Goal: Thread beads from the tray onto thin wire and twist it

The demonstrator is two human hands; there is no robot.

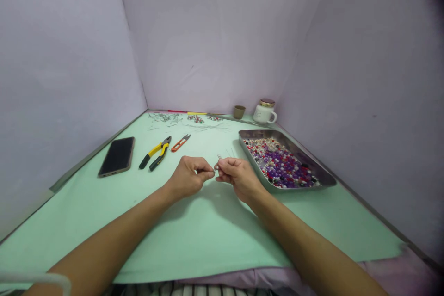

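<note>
Above the middle of the green tabletop my left hand (189,176) and my right hand (239,175) meet, fingertips almost touching. Both are closed in a pinch on a small silvery wire piece (215,169), which seems to carry tiny pale beads. Most of it is hidden by the fingers, and a whitish end pokes up above my right fingertips. Nearest my right hand is a metal tray (255,166) of loose purple, red, white, black and cream beads (282,162). Orange thread snips (181,143) lie beyond my left hand.
Yellow-and-black pliers (156,153) and a phone (117,156) lie at left. Along the back are cut wires (164,118), small beaded pieces (196,119), a small olive cup (239,112) and a lidded white mug (264,113). Pale walls (208,37) enclose the table.
</note>
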